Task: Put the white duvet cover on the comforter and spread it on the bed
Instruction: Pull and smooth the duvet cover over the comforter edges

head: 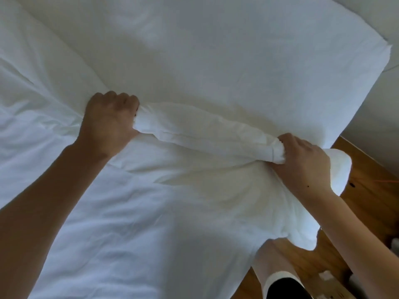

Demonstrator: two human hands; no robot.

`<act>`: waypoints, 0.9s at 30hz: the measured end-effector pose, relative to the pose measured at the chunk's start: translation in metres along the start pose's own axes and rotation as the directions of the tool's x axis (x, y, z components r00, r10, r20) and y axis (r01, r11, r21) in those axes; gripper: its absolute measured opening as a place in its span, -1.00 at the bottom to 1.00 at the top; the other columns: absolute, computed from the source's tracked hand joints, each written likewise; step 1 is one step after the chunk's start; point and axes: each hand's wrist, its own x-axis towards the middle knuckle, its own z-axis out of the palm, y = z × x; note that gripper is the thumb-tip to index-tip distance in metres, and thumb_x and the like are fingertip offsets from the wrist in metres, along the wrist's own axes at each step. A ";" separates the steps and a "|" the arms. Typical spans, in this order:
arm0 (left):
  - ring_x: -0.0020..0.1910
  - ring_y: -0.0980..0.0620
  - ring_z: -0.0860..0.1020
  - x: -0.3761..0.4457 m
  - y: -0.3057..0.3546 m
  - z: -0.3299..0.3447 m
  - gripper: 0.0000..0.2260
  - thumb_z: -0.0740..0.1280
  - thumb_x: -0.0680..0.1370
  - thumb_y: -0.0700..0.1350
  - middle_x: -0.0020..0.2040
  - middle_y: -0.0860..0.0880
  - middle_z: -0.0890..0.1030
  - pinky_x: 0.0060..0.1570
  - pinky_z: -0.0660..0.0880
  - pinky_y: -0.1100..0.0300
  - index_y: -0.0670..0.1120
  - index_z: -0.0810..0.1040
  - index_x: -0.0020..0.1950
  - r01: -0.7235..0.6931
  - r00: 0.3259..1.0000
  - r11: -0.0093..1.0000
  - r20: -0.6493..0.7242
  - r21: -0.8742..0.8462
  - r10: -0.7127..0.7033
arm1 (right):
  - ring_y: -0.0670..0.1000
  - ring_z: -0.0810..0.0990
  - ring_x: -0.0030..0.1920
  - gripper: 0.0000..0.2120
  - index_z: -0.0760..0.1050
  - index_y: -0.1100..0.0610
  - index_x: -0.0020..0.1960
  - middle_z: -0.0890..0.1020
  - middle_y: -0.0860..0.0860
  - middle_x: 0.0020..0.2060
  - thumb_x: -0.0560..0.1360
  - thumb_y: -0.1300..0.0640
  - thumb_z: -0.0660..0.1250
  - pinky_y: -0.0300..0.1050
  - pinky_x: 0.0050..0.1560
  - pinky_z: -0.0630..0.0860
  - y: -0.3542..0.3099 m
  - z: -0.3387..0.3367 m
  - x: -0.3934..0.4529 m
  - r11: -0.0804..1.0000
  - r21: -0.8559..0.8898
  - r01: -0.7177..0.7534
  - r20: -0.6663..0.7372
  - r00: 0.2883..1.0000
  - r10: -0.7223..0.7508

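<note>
My left hand (110, 119) and right hand (302, 160) each clenched an end of a bunched roll of white duvet cover (205, 132), lying across the bed (216, 39) at centre. Judged best: keep tension even, pulling toward six o'clock.

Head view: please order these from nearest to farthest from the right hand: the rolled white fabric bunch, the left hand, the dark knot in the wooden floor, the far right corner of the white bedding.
1. Rolled white fabric bunch: gripped by the right hand.
2. Dark knot in the wooden floor: just to its right.
3. Far right corner of the white bedding: up by the wall.
4. Left hand: across the bunch, gripping its other end.
</note>
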 end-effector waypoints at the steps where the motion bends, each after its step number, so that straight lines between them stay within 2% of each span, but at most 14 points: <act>1: -0.47 -0.03 0.23 -0.015 -0.002 -0.002 -0.55 0.54 0.25 -0.26 -0.44 -0.07 0.22 -0.39 0.13 0.13 -0.10 0.22 -0.30 0.018 1.000 0.999 -0.019 0.027 -0.017 | 0.18 0.52 -0.44 -0.77 0.51 0.23 -0.12 0.58 0.12 -0.38 0.40 0.08 0.46 -0.08 -0.41 0.45 -0.008 -0.003 -0.011 1.000 -0.012 0.013 -0.056 0.998 -0.014; 5: -0.43 -0.11 0.33 -0.066 -0.012 -0.017 -0.79 0.42 0.37 -0.34 -0.42 -0.15 0.32 -0.33 0.15 0.07 -0.21 0.38 -0.26 0.061 0.998 0.998 -0.030 -0.006 -0.062 | 0.17 0.54 -0.43 -0.75 0.53 0.26 -0.13 0.61 0.16 -0.36 0.40 0.10 0.51 -0.13 -0.38 0.42 -0.048 -0.015 -0.061 0.998 -0.066 0.002 -0.196 0.980 -0.015; 8: -0.42 -0.11 0.28 -0.105 -0.020 -0.029 -0.77 0.32 0.36 -0.37 -0.41 -0.11 0.22 -0.32 0.13 0.07 -0.15 0.28 -0.28 0.002 0.997 0.999 -0.079 -0.052 -0.006 | 0.16 0.57 -0.38 -0.75 0.53 0.25 -0.10 0.63 0.16 -0.31 0.41 0.11 0.51 -0.10 -0.37 0.45 -0.079 -0.011 -0.104 0.995 -0.097 -0.003 -0.221 0.975 -0.018; 11: -0.39 -0.06 0.21 -0.150 -0.021 -0.024 -0.78 0.29 0.37 -0.35 -0.41 -0.08 0.21 -0.31 0.07 0.07 -0.12 0.28 -0.30 0.065 0.993 0.996 -0.098 -0.065 -0.072 | 0.15 0.56 -0.38 -0.79 0.53 0.22 -0.08 0.61 0.12 -0.31 0.35 0.23 0.52 -0.10 -0.41 0.45 -0.105 0.004 -0.143 0.990 -0.140 -0.034 -0.222 0.975 0.002; 13: -0.41 -0.11 0.28 -0.183 -0.016 -0.015 -0.79 0.31 0.38 -0.34 -0.43 -0.12 0.28 -0.31 0.11 0.06 -0.13 0.31 -0.30 0.116 0.990 0.991 -0.077 -0.061 -0.121 | 0.12 0.54 -0.40 -0.78 0.54 0.19 -0.10 0.60 0.09 -0.33 0.32 0.29 0.51 -0.14 -0.44 0.43 -0.123 0.007 -0.166 0.987 -0.156 -0.038 -0.171 0.985 0.011; 16: -0.37 -0.20 0.43 -0.233 -0.014 0.004 -0.81 0.37 0.37 -0.32 -0.39 -0.18 0.42 -0.30 0.19 0.02 -0.15 0.37 -0.28 0.159 0.983 0.985 -0.084 -0.071 -0.165 | 0.07 0.51 -0.46 -0.76 0.55 0.17 -0.16 0.56 0.03 -0.38 0.23 0.34 0.52 -0.24 -0.46 0.28 -0.150 0.011 -0.213 0.988 -0.152 0.004 -0.104 0.994 -0.020; 19: -0.33 -0.18 0.41 -0.277 -0.016 0.027 -0.80 0.39 0.32 -0.36 -0.35 -0.16 0.42 -0.27 0.20 0.00 -0.16 0.40 -0.24 0.204 0.967 0.974 -0.134 -0.094 -0.216 | 0.08 0.56 -0.43 -0.67 0.57 0.14 -0.16 0.57 0.01 -0.35 0.13 0.34 0.56 -0.17 -0.50 0.36 -0.174 0.038 -0.261 0.993 -0.108 0.049 0.043 0.998 -0.045; 22: -0.31 -0.16 0.40 -0.301 -0.010 0.047 -0.80 0.43 0.33 -0.32 -0.34 -0.14 0.44 -0.26 0.21 0.02 -0.15 0.43 -0.22 0.235 0.960 0.964 -0.122 -0.127 -0.251 | 0.11 0.57 -0.34 -0.56 0.52 0.15 -0.14 0.55 0.04 -0.30 0.04 0.35 0.55 -0.06 -0.42 0.49 -0.189 0.067 -0.283 0.995 -0.099 -0.029 0.201 0.978 0.049; 25: -0.25 -0.16 0.43 -0.309 -0.004 0.062 -0.87 0.37 0.37 -0.27 -0.26 -0.13 0.49 -0.19 0.27 0.00 -0.13 0.48 -0.15 0.274 0.948 0.950 -0.127 -0.147 -0.293 | 0.12 0.54 -0.21 -0.46 0.41 0.12 -0.04 0.53 0.03 -0.19 0.04 0.17 0.53 -0.06 -0.28 0.51 -0.201 0.067 -0.290 0.994 0.011 -0.112 0.289 0.952 0.104; 27: -0.23 -0.16 0.43 -0.301 0.000 0.068 -0.88 0.34 0.39 -0.27 -0.23 -0.13 0.49 -0.15 0.28 -0.01 -0.13 0.47 -0.12 0.286 0.945 0.947 -0.120 -0.143 -0.303 | 0.05 0.47 -0.08 -0.50 0.39 0.07 0.06 0.49 -0.01 -0.07 0.20 -0.07 0.42 -0.12 -0.12 0.47 -0.208 0.056 -0.290 0.993 0.083 -0.083 0.282 0.958 0.057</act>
